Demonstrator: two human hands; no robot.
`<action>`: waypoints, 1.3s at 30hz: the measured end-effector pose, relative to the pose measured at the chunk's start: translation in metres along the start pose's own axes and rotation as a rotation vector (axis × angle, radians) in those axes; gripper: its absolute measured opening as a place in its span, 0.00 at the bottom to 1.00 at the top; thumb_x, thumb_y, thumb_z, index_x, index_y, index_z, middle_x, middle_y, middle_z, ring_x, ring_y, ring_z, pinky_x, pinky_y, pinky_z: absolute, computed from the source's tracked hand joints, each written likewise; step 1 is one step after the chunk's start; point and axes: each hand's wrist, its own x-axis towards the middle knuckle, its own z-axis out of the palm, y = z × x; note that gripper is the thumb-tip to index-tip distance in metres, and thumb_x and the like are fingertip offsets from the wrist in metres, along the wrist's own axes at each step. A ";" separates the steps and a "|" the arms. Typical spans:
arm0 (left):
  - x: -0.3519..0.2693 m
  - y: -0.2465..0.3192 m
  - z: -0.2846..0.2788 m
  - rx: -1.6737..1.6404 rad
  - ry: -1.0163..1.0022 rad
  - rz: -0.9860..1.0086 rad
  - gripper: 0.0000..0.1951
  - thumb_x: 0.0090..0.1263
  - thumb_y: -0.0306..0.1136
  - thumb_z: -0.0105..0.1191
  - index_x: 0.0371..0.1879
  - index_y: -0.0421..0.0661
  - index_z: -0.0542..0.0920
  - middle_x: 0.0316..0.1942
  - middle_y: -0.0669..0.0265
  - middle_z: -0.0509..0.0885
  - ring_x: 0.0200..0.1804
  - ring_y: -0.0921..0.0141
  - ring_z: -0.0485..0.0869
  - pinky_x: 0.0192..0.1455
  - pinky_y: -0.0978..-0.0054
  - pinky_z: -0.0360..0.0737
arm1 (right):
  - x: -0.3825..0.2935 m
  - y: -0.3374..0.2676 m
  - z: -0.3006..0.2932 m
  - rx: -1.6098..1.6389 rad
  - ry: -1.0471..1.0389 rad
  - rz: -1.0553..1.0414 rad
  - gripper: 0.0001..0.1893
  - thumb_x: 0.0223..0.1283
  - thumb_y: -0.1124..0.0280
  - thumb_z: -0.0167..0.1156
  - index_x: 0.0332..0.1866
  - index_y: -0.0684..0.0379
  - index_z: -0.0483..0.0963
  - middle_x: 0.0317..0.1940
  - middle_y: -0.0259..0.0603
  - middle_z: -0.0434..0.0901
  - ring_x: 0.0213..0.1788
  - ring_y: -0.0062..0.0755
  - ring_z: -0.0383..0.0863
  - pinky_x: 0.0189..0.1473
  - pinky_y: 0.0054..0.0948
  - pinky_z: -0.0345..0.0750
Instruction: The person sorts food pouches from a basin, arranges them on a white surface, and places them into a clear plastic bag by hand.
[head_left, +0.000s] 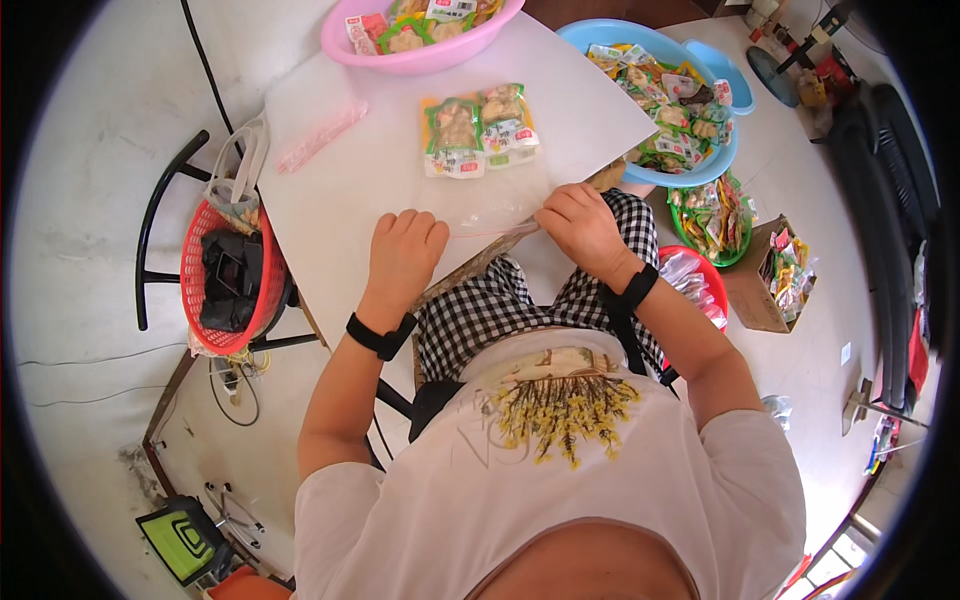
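Note:
A clear plastic bag (499, 199) lies flat on the white tabletop (337, 202), its mouth towards me. Two sealed food packets (453, 139) sit side by side at its far end and appear to be inside it. Fingers curled, my left hand (409, 251) is at the left corner of the bag's mouth. At the right corner, by the table edge, my right hand (581, 225) grips the film. The fingertips of both hands are hidden beneath the knuckles. A black band circles each wrist.
Flat clear bags with pinkish edges (322, 139) lie at the table's left. A pink basin (427, 61) and a blue basin (645, 176) hold packets. A red basket (196, 300) stands left. At right are a green basket (739, 255) and a cardboard box (754, 300).

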 end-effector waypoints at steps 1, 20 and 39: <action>-0.002 0.002 -0.002 -0.037 0.027 0.020 0.07 0.54 0.27 0.55 0.32 0.49 0.77 0.31 0.69 0.75 0.38 0.67 0.77 0.43 0.67 0.70 | -0.001 -0.002 -0.005 0.029 -0.013 0.005 0.08 0.48 0.74 0.61 0.36 0.57 0.76 0.35 0.36 0.77 0.45 0.38 0.78 0.51 0.36 0.76; 0.031 -0.030 -0.001 -1.355 0.194 -0.746 0.03 0.71 0.26 0.59 0.36 0.40 0.81 0.30 0.76 0.80 0.34 0.84 0.75 0.37 0.85 0.72 | 0.067 0.023 -0.038 0.440 -0.148 0.365 0.10 0.63 0.71 0.64 0.46 0.64 0.79 0.37 0.48 0.81 0.39 0.45 0.80 0.43 0.36 0.76; 0.040 -0.030 0.010 -1.545 0.146 -0.711 0.04 0.71 0.25 0.59 0.40 0.40 0.83 0.35 0.71 0.85 0.38 0.81 0.79 0.46 0.83 0.76 | 0.108 0.003 -0.009 0.506 -0.216 0.298 0.05 0.59 0.72 0.64 0.37 0.61 0.80 0.29 0.44 0.81 0.33 0.40 0.80 0.38 0.34 0.76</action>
